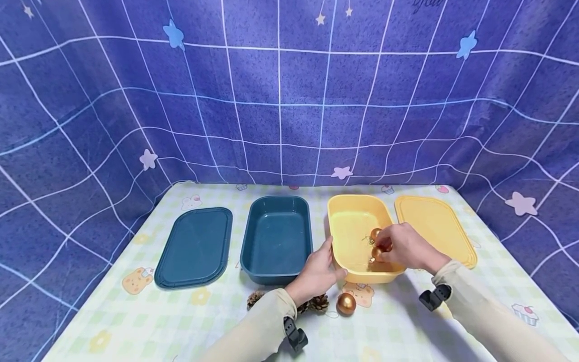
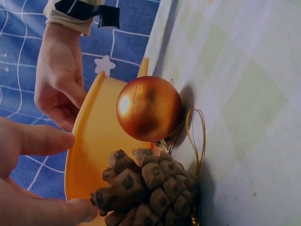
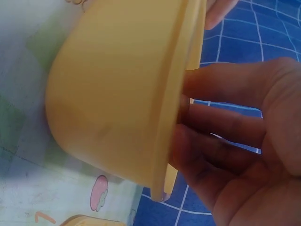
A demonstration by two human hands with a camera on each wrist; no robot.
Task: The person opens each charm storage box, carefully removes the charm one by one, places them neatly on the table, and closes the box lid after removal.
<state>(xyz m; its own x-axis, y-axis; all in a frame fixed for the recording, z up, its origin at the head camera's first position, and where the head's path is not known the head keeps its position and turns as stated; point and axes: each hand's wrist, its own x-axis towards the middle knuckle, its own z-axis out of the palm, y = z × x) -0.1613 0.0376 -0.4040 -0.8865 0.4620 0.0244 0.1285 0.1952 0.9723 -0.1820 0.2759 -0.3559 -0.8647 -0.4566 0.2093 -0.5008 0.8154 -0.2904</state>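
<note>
Inside the yellow box (image 1: 353, 226), my right hand (image 1: 404, 246) holds a copper-coloured bauble (image 1: 387, 246) between its curled fingers. Two more baubles, one farther back (image 1: 376, 234) and one nearer (image 1: 378, 254), lie around its fingertips. The right wrist view hides those fingertips behind the rim. My left hand (image 1: 318, 269) rests against the box's near left corner, fingers straight along the side and thumb on the front wall. In the left wrist view, a bauble (image 2: 149, 108) with a gold cord and a pine cone (image 2: 148, 188) lie on the table beside that hand.
Left of the yellow box stands a dark blue box (image 1: 276, 241), with a dark blue lid (image 1: 194, 246) beyond it. A yellow lid (image 1: 434, 229) lies at the right. Pine cones (image 1: 319, 303) sit near the front, partly behind the left forearm. A patterned cloth covers the table (image 1: 172, 322).
</note>
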